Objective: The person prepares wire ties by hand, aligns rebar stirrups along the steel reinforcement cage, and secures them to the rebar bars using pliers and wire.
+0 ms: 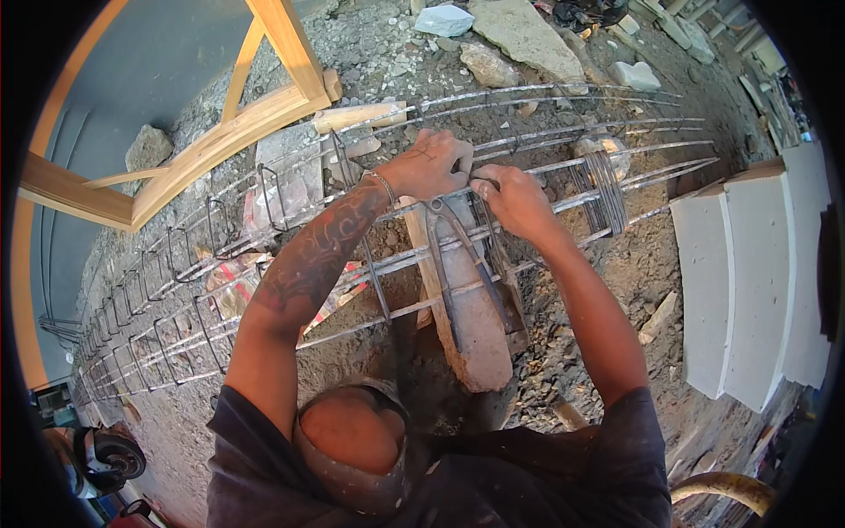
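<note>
My left hand (428, 162) reaches over the upper bars of a rebar cage (412, 254), its fingers curled; what they hold is hidden. Beside it, my right hand (518, 200) pinches the upper corner of a dark steel stirrup (487, 214) where it meets a long bar. Just below both hands, a pair of end-cutting pincers (436, 208) rests on the bars, handles slightly spread and pointing toward me. Beneath the cage lies a long concrete block (475, 340). To the right, a bundle of stirrups (605, 195) hangs around the bars.
Other stirrups (204, 330) stand spaced along the cage's left part. A wooden frame (218, 162) is at upper left. Stacked pale panels (733, 290) stand at right. Stone slabs (525, 33) and rubble lie beyond the cage. A motorcycle wheel (119, 455) shows at lower left.
</note>
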Motion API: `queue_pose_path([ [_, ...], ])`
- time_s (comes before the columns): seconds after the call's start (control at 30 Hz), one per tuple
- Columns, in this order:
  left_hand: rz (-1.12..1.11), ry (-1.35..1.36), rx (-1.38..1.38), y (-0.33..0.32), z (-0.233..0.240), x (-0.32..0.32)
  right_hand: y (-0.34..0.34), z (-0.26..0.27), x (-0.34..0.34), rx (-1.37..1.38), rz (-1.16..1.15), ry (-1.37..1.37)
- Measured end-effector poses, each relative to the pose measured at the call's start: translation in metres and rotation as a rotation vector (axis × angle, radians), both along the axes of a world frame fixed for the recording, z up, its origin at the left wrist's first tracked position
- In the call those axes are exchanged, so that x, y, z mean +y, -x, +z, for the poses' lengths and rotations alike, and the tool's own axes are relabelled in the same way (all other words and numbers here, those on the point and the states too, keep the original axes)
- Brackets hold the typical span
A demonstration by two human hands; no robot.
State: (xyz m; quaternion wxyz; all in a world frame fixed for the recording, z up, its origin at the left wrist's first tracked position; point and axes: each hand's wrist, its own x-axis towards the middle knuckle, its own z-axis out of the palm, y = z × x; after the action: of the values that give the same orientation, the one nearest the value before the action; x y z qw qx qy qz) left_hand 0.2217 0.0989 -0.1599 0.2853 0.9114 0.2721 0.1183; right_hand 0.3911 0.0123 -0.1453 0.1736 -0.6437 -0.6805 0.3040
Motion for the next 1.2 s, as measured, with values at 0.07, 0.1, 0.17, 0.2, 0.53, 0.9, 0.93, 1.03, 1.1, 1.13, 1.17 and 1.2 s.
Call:
queue_pose_path([
  [0.07,-0.019,-0.005,-0.004,-0.002,0.0,0.002,-0.002,-0.009,-0.001,-0.017,-0.012,-0.048],
  [0.1,-0.022,0.001,0.008,0.001,-0.002,0.004,0.002,-0.008,-0.001,-0.028,-0.009,-0.095],
  [0.17,-0.023,0.005,0.022,0.005,-0.006,0.01,0.017,-0.003,-0.006,-0.132,-0.044,-0.087],
  [0.2,-0.047,0.002,0.015,0.004,-0.006,0.014,0.023,0.001,-0.01,-0.246,-0.085,-0.077],
  [0.53,-0.065,0.09,0.229,-0.007,0.009,0.019,0.007,-0.021,-0.004,0.035,-0.197,-0.111],
  [0.9,-0.032,-0.088,0.052,0.0,-0.005,0.004,0.017,-0.014,-0.007,0.125,-0.251,-0.03],
  [0.93,-0.03,-0.12,0.041,-0.003,-0.004,0.002,0.015,-0.017,-0.005,0.126,-0.258,-0.031],
  [1.03,-0.008,-0.154,0.013,-0.006,-0.001,-0.002,0.007,-0.023,0.0,0.169,-0.236,0.01],
  [1.1,0.014,-0.18,-0.033,-0.002,-0.001,-0.006,0.006,-0.02,0.005,0.257,-0.14,0.005],
  [1.13,0.056,-0.213,-0.079,-0.001,-0.001,-0.008,0.005,-0.005,0.007,0.255,-0.12,0.143],
  [1.17,0.045,-0.211,-0.077,-0.002,-0.002,-0.011,0.003,-0.007,0.004,0.258,-0.13,0.143],
  [1.2,0.073,-0.199,-0.076,-0.003,-0.001,-0.013,0.0,-0.007,0.003,0.178,-0.081,0.021],
])
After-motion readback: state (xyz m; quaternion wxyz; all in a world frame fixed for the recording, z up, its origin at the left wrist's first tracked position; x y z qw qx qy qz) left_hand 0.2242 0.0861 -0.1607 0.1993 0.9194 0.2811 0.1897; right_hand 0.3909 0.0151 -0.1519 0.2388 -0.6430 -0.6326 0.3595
